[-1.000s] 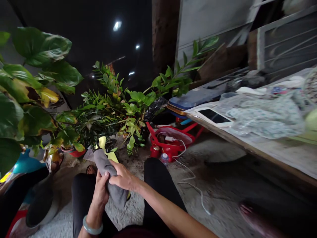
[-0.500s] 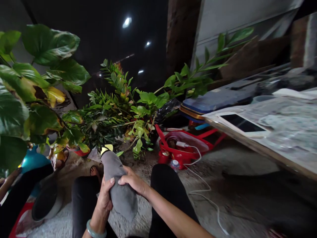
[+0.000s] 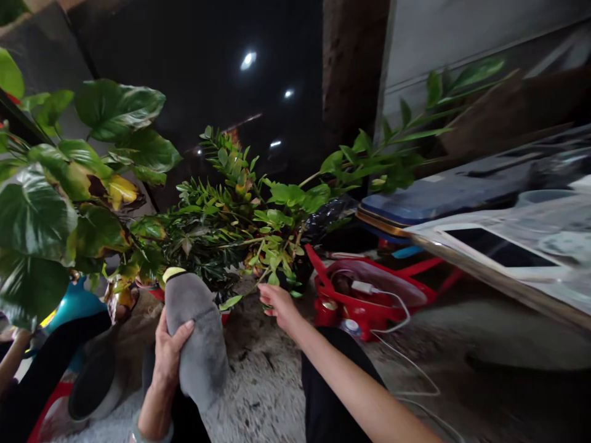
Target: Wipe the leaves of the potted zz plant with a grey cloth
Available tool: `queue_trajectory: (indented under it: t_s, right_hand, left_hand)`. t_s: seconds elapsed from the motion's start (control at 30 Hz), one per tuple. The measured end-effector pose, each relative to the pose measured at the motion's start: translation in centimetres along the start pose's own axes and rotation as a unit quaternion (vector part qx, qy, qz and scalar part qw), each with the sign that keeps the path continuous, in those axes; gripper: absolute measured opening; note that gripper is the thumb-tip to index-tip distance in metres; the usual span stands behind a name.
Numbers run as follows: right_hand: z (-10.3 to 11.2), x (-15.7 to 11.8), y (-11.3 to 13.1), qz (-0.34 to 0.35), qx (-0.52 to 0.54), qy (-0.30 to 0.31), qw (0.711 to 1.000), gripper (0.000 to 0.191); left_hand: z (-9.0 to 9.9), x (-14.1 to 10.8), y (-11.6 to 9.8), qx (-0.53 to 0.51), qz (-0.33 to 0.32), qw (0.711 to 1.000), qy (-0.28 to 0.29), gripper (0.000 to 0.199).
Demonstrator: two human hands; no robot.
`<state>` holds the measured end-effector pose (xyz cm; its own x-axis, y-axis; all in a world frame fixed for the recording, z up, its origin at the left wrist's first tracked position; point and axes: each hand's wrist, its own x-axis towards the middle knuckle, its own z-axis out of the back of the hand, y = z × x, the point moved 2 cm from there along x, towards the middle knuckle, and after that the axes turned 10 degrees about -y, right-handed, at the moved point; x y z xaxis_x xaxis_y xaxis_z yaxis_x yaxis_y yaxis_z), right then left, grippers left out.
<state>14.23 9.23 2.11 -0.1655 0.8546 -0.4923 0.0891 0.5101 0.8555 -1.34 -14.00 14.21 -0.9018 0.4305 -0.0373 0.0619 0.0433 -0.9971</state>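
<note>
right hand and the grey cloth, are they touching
Apart. The head view shows bare floor between the right hand and the grey cloth.

This looks like a casual, lived-in corner of a home, perhaps a porch or yard; whether it is roofed cannot be told. The floor (image 3: 258, 381) is rough, gritty concrete, scattered with small debris. Leafy plants (image 3: 277, 215) crowd the far middle, and a large-leaved plant (image 3: 37, 209), partly yellowed, fills the left. Behind them rises a dark, glossy panel (image 3: 198, 74) (the bright spots on it look like reflected lamps). On the right, a worn-edged table (image 3: 487, 288) carries a white-framed tablet (image 3: 503, 247), and beside it a red bag (image 3: 373, 304) sits low, a white cable (image 3: 408, 311) trailing from it.
</note>
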Motion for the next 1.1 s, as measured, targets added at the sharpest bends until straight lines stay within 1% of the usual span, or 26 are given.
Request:
queue_trajectory:
  t_s: [0.03, 0.13, 0.2, 0.23, 0.27, 0.3, 0.37, 0.43, 0.47, 0.5, 0.53, 0.57, 0.6, 0.67, 0.7, 0.73, 0.77, 0.8, 0.83, 0.87, 0.93, 0.97, 1.0, 1.03, 1.07, 1.1]
  right_hand:
    - [-0.1, 1.3, 0.0, -0.02, 0.011, -0.01, 1.0, 0.019]
    - [-1.3, 3.6, -0.2, -0.058, 0.038, 0.012, 0.998, 0.018]
    - [-2.8, 4.0, -0.5, -0.071, 0.065, 0.044, 0.994, 0.018]
    - [-3.5, 4.0, -0.6, -0.074, 0.083, 0.065, 0.992, 0.018]
    - [-4.2, 4.0, -0.7, -0.078, 0.104, 0.089, 0.987, 0.018]
    - [-4.7, 3.9, -0.8, -0.083, 0.126, 0.117, 0.982, 0.017]
    - [-5.2, 4.0, -1.0, -0.094, 0.169, 0.169, 0.966, 0.016]
    - [-5.2, 4.1, -1.2, -0.1, 0.197, 0.202, 0.954, 0.017]
    - [-5.0, 4.2, -1.2, -0.099, 0.203, 0.208, 0.952, 0.017]
    - [-4.9, 4.2, -1.2, -0.098, 0.209, 0.211, 0.95, 0.017]
    - [-4.8, 4.2, -1.3, -0.097, 0.215, 0.212, 0.948, 0.017]
    - [-4.7, 4.2, -1.2, -0.096, 0.224, 0.214, 0.946, 0.017]
    - [-4.7, 4.1, -1.2, -0.097, 0.233, 0.215, 0.943, 0.016]
    - [-4.9, 3.9, -1.0, -0.098, 0.249, 0.219, 0.938, 0.013]
    - [-5.0, 3.7, -1.0, -0.098, 0.254, 0.221, 0.937, 0.01]
    - [-5.2, 3.6, -0.9, -0.098, 0.256, 0.223, 0.936, 0.007]
    - [-5.4, 3.5, -0.9, -0.096, 0.256, 0.226, 0.935, 0.005]
    - [-5.6, 3.4, -0.9, -0.093, 0.256, 0.227, 0.935, 0.004]
    - [-5.7, 3.3, -0.9, -0.089, 0.257, 0.229, 0.935, 0.005]
    - [-5.9, 3.2, -0.9, -0.085, 0.257, 0.231, 0.935, 0.007]
    - [-6.1, 3.2, -1.1, -0.078, 0.25, 0.233, 0.937, 0.014]
    - [-6.1, 3.3, -1.2, -0.076, 0.243, 0.233, 0.938, 0.017]
    - [-6.1, 3.3, -1.3, -0.075, 0.235, 0.233, 0.941, 0.018]
    - [-6.1, 3.4, -1.4, -0.074, 0.226, 0.232, 0.943, 0.019]
    - [-6.1, 3.5, -1.5, -0.073, 0.218, 0.231, 0.945, 0.019]
    - [-6.1, 3.6, -1.6, -0.07, 0.211, 0.231, 0.947, 0.02]
  left_hand:
    - [0.0, 0.8, -1.5, 0.001, -0.026, 1.0, -0.004, 0.076]
    - [-1.1, 3.8, -5.9, 0.002, -0.112, 0.994, -0.018, 0.07]
    - [-2.5, 5.9, -7.6, 0.005, -0.158, 0.987, -0.031, 0.061]
    - [-3.3, 6.8, -7.8, 0.008, -0.165, 0.986, -0.028, 0.057]
    - [-4.1, 7.5, -7.5, 0.014, -0.158, 0.987, -0.016, 0.054]
    - [-4.9, 7.9, -6.7, 0.024, -0.14, 0.99, 0.006, 0.053]
    - [-5.9, 7.5, -4.4, 0.056, -0.089, 0.992, 0.076, 0.055]
    - [-6.0, 5.9, -2.3, 0.095, -0.042, 0.982, 0.158, 0.06]
    - [-5.6, 5.0, -1.8, 0.106, -0.023, 0.976, 0.19, 0.062]
    - [-5.1, 4.2, -1.8, 0.109, -0.009, 0.971, 0.211, 0.064]
    - [-4.4, 3.8, -2.3, 0.105, -0.002, 0.97, 0.218, 0.066]
    - [-3.8, 3.8, -3.2, 0.094, -0.005, 0.973, 0.209, 0.068]
    - [-3.2, 4.3, -4.4, 0.078, -0.019, 0.979, 0.187, 0.07]
    - [-2.7, 6.2, -6.6, 0.045, -0.066, 0.99, 0.118, 0.07]
    - [-2.8, 7.4, -7.3, 0.03, -0.087, 0.992, 0.084, 0.067]
    - [-3.1, 8.6, -7.6, 0.018, -0.099, 0.993, 0.058, 0.063]
    - [-3.7, 9.4, -7.3, 0.012, -0.099, 0.994, 0.045, 0.059]
    - [-4.5, 9.9, -6.5, 0.017, -0.088, 0.995, 0.049, 0.056]
    - [-5.2, 10.0, -5.3, 0.031, -0.07, 0.995, 0.069, 0.055]
    - [-5.9, 9.6, -4.1, 0.052, -0.049, 0.992, 0.101, 0.054]
    - [-6.3, 7.9, -2.0, 0.097, -0.016, 0.979, 0.181, 0.054]
    - [-6.1, 6.9, -1.6, 0.11, -0.007, 0.971, 0.213, 0.055]
    - [-5.6, 6.0, -1.8, 0.115, -0.003, 0.966, 0.232, 0.057]
    - [-4.9, 5.4, -2.5, 0.111, -0.004, 0.965, 0.237, 0.059]
    - [-4.2, 5.2, -3.7, 0.101, -0.008, 0.968, 0.228, 0.061]
    - [-3.4, 5.4, -5.1, 0.088, -0.018, 0.975, 0.205, 0.063]
